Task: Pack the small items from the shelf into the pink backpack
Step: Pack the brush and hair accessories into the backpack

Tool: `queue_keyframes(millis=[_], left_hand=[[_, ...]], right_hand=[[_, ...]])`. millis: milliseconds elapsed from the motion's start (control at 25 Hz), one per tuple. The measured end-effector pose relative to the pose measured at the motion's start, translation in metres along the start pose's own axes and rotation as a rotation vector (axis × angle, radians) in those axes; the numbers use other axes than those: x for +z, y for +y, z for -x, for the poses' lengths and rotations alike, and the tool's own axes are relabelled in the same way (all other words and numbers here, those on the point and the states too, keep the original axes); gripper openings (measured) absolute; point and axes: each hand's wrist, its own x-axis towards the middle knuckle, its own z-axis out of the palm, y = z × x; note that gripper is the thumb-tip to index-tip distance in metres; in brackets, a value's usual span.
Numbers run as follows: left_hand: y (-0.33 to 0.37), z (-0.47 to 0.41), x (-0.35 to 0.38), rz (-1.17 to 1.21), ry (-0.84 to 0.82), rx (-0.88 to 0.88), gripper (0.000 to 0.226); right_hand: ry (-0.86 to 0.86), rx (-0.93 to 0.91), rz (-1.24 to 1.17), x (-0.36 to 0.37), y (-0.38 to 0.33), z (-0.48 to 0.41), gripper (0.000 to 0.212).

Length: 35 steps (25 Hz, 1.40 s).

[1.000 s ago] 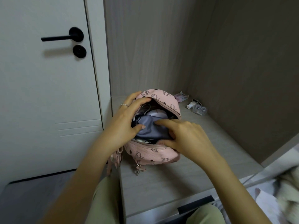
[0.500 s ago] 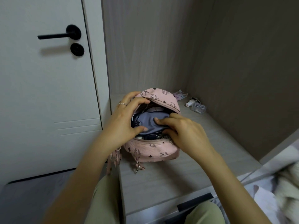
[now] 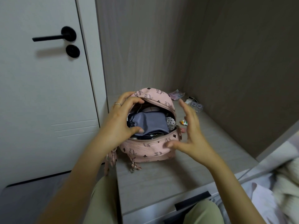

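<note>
Head view: my right grip (image 3: 192,136) has left the pink backpack (image 3: 150,147), fingers apart; left grip (image 3: 119,120) clamps its rim. Blue pouch (image 3: 150,122) looks packed.

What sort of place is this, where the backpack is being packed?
Most likely a bedroom or closet corner at home: a wood-grain built-in shelf holding the pink backpack, a white door with a black handle beside it, and what looks like rumpled bedding at the lower right.
</note>
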Motion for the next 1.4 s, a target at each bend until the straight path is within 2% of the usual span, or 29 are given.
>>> queue_keyframes(millis=[40, 80, 160, 280, 360, 440, 520, 640, 720, 800, 840, 920, 1040, 1200, 1280, 1400], left_hand=[[0.0, -0.001, 0.0, 0.002, -0.007, -0.001, 0.077], [0.001, -0.001, 0.0, 0.003, -0.012, -0.001, 0.076], [0.001, -0.001, 0.003, 0.018, -0.003, 0.006, 0.07], [0.005, 0.003, 0.008, 0.131, -0.04, -0.009, 0.058], [0.005, 0.006, 0.01, 0.182, -0.126, -0.008, 0.074], [0.002, 0.008, 0.01, 0.135, -0.205, 0.024, 0.1], [-0.001, 0.008, 0.006, 0.105, -0.243, 0.036, 0.112], [0.0, 0.007, 0.005, 0.094, -0.252, 0.032, 0.113], [0.0, 0.009, 0.006, 0.071, -0.248, 0.037, 0.112], [0.0, 0.009, 0.006, 0.063, -0.225, 0.051, 0.108], [0.0, 0.007, 0.007, 0.071, -0.205, 0.052, 0.104], [-0.001, 0.004, 0.01, 0.071, -0.172, 0.044, 0.098], [0.002, 0.0, 0.014, 0.026, -0.159, 0.0, 0.096], [0.003, 0.001, 0.015, 0.012, -0.154, -0.042, 0.096], [0.002, 0.005, 0.016, 0.012, -0.145, -0.025, 0.093], [0.003, 0.007, 0.018, 0.012, -0.128, -0.003, 0.091]], right_hand=[[-0.092, 0.013, -0.039, 0.003, 0.004, -0.001, 0.109], [-0.136, 0.019, -0.071, 0.006, 0.006, -0.003, 0.111], [-0.106, 0.027, -0.064, 0.012, 0.01, -0.007, 0.098], [0.029, -0.007, -0.033, 0.02, 0.015, -0.01, 0.074], [0.115, -0.032, -0.029, 0.027, 0.018, -0.008, 0.063], [0.184, -0.017, -0.038, 0.034, 0.019, -0.007, 0.057], [0.227, -0.006, -0.062, 0.038, 0.021, -0.008, 0.055], [0.207, -0.049, -0.095, 0.038, 0.029, -0.008, 0.051], [0.218, -0.032, -0.184, 0.03, 0.039, -0.01, 0.04], [0.375, 0.069, -0.258, 0.014, 0.062, -0.018, 0.019], [0.455, 0.15, -0.215, 0.003, 0.08, -0.024, 0.013], [0.468, 0.351, 0.016, -0.021, 0.124, -0.039, 0.023], [0.209, 0.526, 0.353, -0.046, 0.188, -0.064, 0.052], [-0.017, 0.72, 0.517, -0.063, 0.225, -0.101, 0.073], [-0.066, 0.721, 0.648, -0.061, 0.234, -0.109, 0.07], [0.03, 0.646, 0.701, -0.052, 0.24, -0.105, 0.058]])
